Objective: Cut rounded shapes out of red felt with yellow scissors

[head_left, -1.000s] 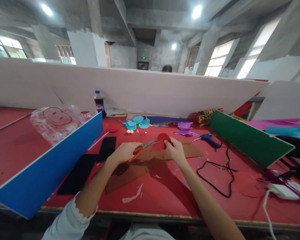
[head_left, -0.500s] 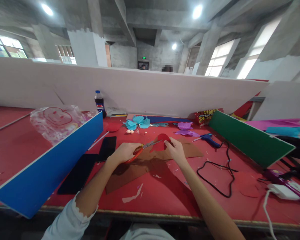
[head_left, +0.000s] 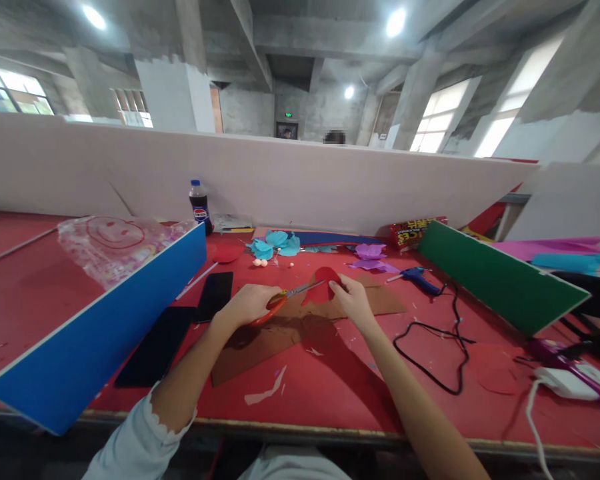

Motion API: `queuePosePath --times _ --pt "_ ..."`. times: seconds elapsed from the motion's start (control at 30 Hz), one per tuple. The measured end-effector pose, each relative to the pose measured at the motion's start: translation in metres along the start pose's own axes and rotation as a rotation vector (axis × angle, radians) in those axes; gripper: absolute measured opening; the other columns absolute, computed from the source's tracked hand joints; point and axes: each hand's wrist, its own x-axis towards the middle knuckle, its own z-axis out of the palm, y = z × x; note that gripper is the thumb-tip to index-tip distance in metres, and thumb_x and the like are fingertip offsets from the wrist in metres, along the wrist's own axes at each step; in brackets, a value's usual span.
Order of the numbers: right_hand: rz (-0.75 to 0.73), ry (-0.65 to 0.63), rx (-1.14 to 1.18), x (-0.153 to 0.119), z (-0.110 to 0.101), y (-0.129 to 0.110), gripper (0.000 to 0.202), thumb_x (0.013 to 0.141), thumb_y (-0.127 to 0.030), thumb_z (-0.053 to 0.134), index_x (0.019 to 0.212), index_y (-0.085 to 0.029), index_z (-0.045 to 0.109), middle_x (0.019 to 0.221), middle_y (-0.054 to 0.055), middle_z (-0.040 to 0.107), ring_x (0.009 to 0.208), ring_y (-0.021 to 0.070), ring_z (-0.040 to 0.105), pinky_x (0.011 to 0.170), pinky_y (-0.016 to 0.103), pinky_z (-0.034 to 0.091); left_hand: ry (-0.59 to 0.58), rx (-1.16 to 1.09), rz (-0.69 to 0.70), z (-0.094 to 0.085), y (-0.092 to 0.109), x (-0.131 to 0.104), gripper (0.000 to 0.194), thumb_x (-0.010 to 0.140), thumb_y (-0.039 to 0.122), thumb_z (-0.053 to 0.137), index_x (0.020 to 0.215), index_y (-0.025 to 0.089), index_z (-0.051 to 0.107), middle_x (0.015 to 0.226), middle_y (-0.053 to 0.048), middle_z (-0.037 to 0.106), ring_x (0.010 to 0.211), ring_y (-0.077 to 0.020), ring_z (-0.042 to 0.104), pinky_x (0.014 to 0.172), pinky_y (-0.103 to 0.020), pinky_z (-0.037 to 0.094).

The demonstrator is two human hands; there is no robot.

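Observation:
My left hand is closed round the orange and yellow handles of a pair of scissors. Their metal blades point right and lie against a red piece of paper with a rounded top edge. Between thumb and fingers, my right hand pinches the right edge of this red paper. Both hands are above a brown sheet that lies on the red table. How far the blades are apart is too small to tell.
A blue board stands at left, a green board at right. Two dark phone-like slabs lie left. Behind are blue paper petals, purple petals and a cola bottle. A blue glue gun trails a black cord.
The scissors and the red paper have shifted only slightly, and my hands stay in nearly the same place. At far left, the clear plastic bag has sunk lower.

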Motion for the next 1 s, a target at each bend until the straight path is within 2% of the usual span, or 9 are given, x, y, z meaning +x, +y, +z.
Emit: queuePosePath --times 0.33,0.57,0.7,0.83,1.0 --pt "0.003 -0.009 0.002 0.001 -0.002 -0.001 0.025 0.076 -0.031 0.042 0.079 -0.014 0.061 0.07 0.001 0.06 0.063 0.0136 0.051 0.059 0.022 0.038 -0.003 0.013 0.001 0.002 -0.002 0.001 0.023 0.076 0.021 0.041 0.094 0.026 0.055 0.089 -0.003 0.063 0.081 -0.0173 0.057 0.061 -0.021 0.035" --pt "0.017 -0.027 -0.054 0.003 -0.002 0.004 0.024 0.074 -0.03 0.041 0.073 -0.015 0.059 0.063 0.001 0.058 0.06 0.0135 0.05 0.057 0.023 0.037 0.0 0.03 -0.002 0.011 -0.005 0.004 0.023 0.077 0.023 0.041 0.096 0.025 0.054 0.093 -0.003 0.063 0.086 -0.0188 0.057 0.064 -0.023 0.036" --pt "-0.024 -0.044 -0.159 0.004 -0.007 0.004 0.024 0.075 -0.031 0.04 0.064 -0.016 0.055 0.057 0.0 0.053 0.056 0.0127 0.046 0.053 0.022 0.034 0.003 0.045 0.028 0.017 -0.008 0.005 0.026 0.079 0.029 0.039 0.101 0.024 0.052 0.096 -0.005 0.062 0.088 -0.0197 0.056 0.065 -0.024 0.037" --pt "-0.052 -0.126 -0.288 0.01 -0.018 0.002 0.022 0.075 -0.027 0.04 0.059 -0.017 0.051 0.055 -0.001 0.052 0.052 0.0112 0.045 0.05 0.021 0.03 0.015 0.08 0.022 0.021 -0.011 0.007 0.032 0.081 0.037 0.037 0.104 0.021 0.052 0.097 -0.007 0.061 0.089 -0.021 0.056 0.07 -0.027 0.038" --pt "-0.081 -0.22 -0.611 0.02 -0.038 -0.011 0.021 0.076 -0.025 0.04 0.062 -0.018 0.055 0.059 0.001 0.058 0.053 0.0124 0.047 0.048 0.022 0.025 0.047 0.11 0.051 0.022 -0.01 0.009 0.035 0.082 0.038 0.034 0.106 0.019 0.052 0.101 -0.008 0.06 0.091 -0.0201 0.055 0.078 -0.03 0.035"
